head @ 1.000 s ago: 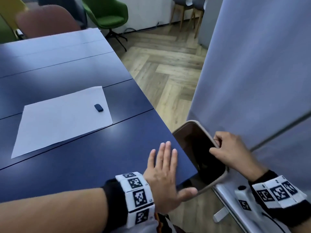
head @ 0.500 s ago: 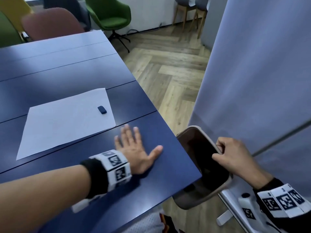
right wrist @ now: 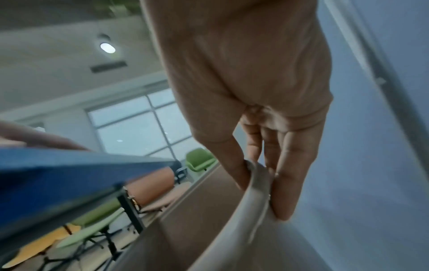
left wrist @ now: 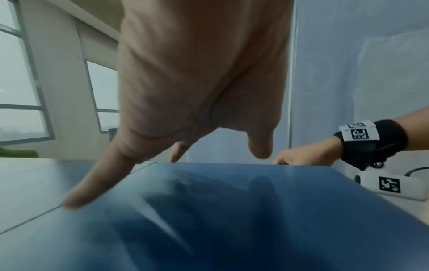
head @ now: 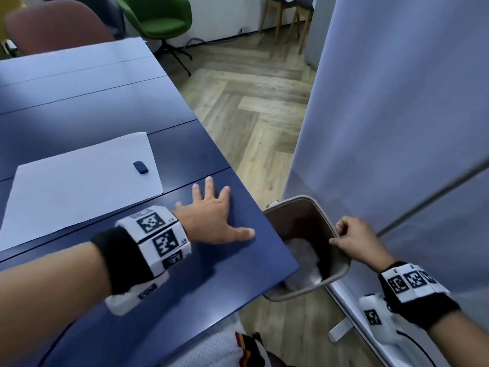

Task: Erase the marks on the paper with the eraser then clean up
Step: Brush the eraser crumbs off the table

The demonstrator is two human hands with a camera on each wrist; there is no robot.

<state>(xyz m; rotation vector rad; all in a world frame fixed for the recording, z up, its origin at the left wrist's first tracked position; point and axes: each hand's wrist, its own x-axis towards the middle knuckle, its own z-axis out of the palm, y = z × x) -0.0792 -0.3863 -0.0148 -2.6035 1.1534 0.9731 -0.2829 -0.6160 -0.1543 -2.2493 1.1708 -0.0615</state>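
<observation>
A white sheet of paper [head: 79, 186] lies on the dark blue table [head: 132, 300], with a small dark blue eraser [head: 140, 166] resting near its right edge. My left hand [head: 214, 215] lies flat on the table, fingers spread, just right of the paper's near corner. In the left wrist view the left hand [left wrist: 185, 110] is over the blue tabletop, its fingertips [left wrist: 76, 201] down on it. My right hand [head: 352, 242] pinches the rim of a beige waste bin [head: 341, 276] held at the table's right edge. The right hand [right wrist: 262, 165] has thumb and fingers clamped on the bin [right wrist: 255, 198] rim.
A grey partition panel [head: 397, 128] stands right of the bin. A white foot [head: 341, 329] of the panel lies on the herringbone wood floor [head: 251, 115]. A green chair [head: 161, 19] and a reddish chair [head: 53, 25] stand beyond the table's far end.
My left hand has slid from the table's near right corner inward toward the paper, then a little back right. The bin in my right hand has come closer under the table edge.
</observation>
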